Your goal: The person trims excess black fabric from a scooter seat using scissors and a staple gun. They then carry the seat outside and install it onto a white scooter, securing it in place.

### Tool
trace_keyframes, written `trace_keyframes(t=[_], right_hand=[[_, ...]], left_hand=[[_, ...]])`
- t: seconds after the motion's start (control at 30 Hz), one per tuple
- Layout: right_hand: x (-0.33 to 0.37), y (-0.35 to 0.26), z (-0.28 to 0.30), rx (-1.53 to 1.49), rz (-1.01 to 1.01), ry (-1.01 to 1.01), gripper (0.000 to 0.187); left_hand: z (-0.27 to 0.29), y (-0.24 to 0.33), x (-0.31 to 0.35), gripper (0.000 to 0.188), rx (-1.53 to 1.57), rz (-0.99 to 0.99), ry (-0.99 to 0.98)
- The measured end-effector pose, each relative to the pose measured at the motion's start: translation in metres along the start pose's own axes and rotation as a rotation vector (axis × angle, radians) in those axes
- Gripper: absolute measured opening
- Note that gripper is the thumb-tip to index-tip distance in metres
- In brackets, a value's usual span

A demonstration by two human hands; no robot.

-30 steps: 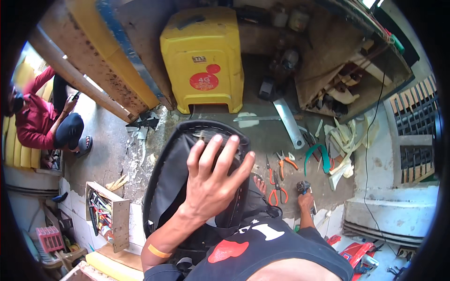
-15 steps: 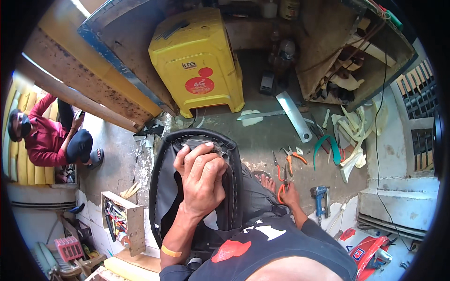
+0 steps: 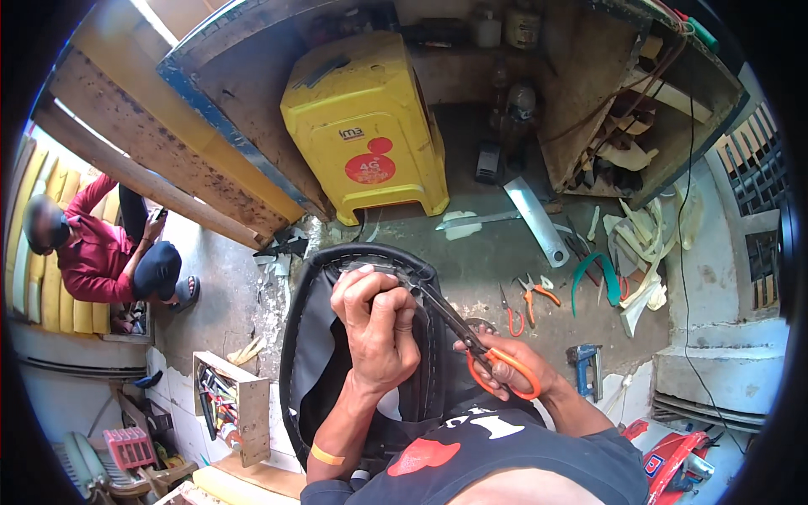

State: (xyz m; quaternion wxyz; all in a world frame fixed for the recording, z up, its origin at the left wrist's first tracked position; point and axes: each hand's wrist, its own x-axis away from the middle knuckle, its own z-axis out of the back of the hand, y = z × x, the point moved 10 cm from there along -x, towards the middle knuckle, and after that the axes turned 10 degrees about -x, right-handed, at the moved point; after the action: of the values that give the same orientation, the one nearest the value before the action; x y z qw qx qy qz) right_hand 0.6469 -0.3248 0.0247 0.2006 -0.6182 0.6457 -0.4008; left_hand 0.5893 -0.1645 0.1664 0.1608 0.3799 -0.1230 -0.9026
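A black motorcycle seat (image 3: 296, 337) lies underside up on my lap, with staples along its cover's edge. My left hand (image 3: 377, 337) is closed on the loose edge of the seat cover near the far end. In my right hand (image 3: 526, 370) are long scissors with orange handles (image 3: 530, 389), fingers through the loops. The scissors' dark blades reach up and left to the seat's rim beside my left knuckles. Whether the blade tips touch the cover, I cannot tell.
A yellow plastic stool (image 3: 362, 139) stands ahead. Across the floor lie a metal ruler (image 3: 536, 220), pliers (image 3: 529, 301), a green strip (image 3: 576, 282), foam scraps (image 3: 644, 252) and a blue staple gun (image 3: 581, 368). A wooden toolbox (image 3: 252, 412) is at left, with a seated person (image 3: 97, 265) beyond.
My right hand has lifted the orange-handled scissors from the floor and brought them left to the seat's rim. My left hand keeps its grip on the cover. The view has shifted slightly.
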Motion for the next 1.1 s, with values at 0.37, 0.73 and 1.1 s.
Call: trace_keyframes(t=[0.37, 0.73, 1.1], right_hand=[[-0.016, -0.006, -0.004, -0.065, -0.084, -0.043, 0.076], [-0.062, -0.157, -0.026, 0.89, 0.717, 0.235, 0.079], [-0.193, -0.104, 0.009, 0.223, 0.221, 0.075, 0.071]], left_hand=[[0.003, 0.004, 0.001, 0.014, 0.052, -0.004, 0.0], [0.113, -0.098, 0.08, 0.07, -0.276, 0.503, -0.044], [0.08, -0.123, 0.108, 0.092, -0.283, 0.56, -0.471]])
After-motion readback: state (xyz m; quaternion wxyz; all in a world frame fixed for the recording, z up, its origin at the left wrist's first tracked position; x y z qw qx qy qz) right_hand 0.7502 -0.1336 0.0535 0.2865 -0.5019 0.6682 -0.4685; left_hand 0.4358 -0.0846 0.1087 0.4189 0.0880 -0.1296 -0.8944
